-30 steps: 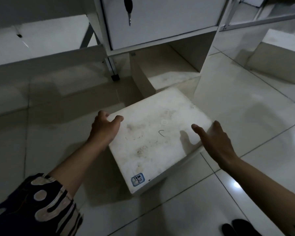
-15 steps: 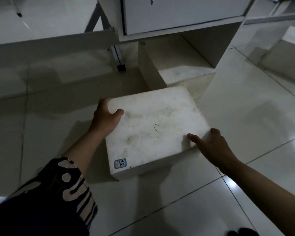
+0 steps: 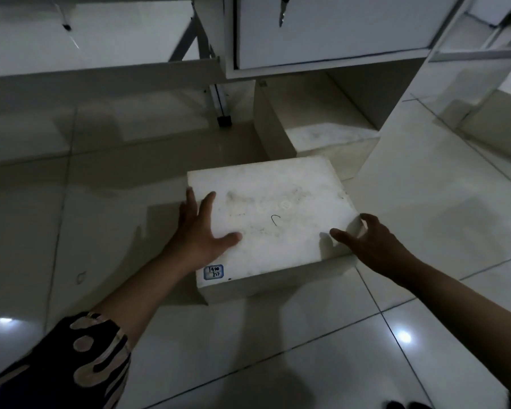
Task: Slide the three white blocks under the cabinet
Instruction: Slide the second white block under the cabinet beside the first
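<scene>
The block (image 3: pixel 270 215) lies flat on the tiled floor (image 3: pixel 366 335) at the middle of the view, its far edge just short of the cabinet (image 3: pixel 331 28) opening at 12 o'clock. A small label (image 3: pixel 213 272) with handwriting sits on its top near the corner at 7 o'clock. The left hand (image 3: pixel 201 231) rests on the block's 9 o'clock edge with fingers straight and spread, the thumb lying across the top and the fingertips pointing toward the cabinet. The right hand (image 3: pixel 372 246) is at the block's 4 o'clock corner, fingers loosely bent and parted, the thumb reaching onto the top surface; whether the other fingers touch the side cannot be told. A second block (image 3: pixel 334 143) sits under the cabinet at 1 o'clock from the first, close to it but whether touching cannot be told, and partly in shadow. A third block (image 3: pixel 502 113) stands well apart at 2 o'clock near the right edge. A key (image 3: pixel 283 7) hangs from the cabinet door at the top. At 11 o'clock a metal leg (image 3: pixel 220 98) with a dark foot meets the floor beside the cabinet. The left forearm ends in a dark patterned sleeve (image 3: pixel 80 364) at 7 o'clock. The floor is glossy, with light spots reflected at 8 and 5 o'clock, and the room is dim.
</scene>
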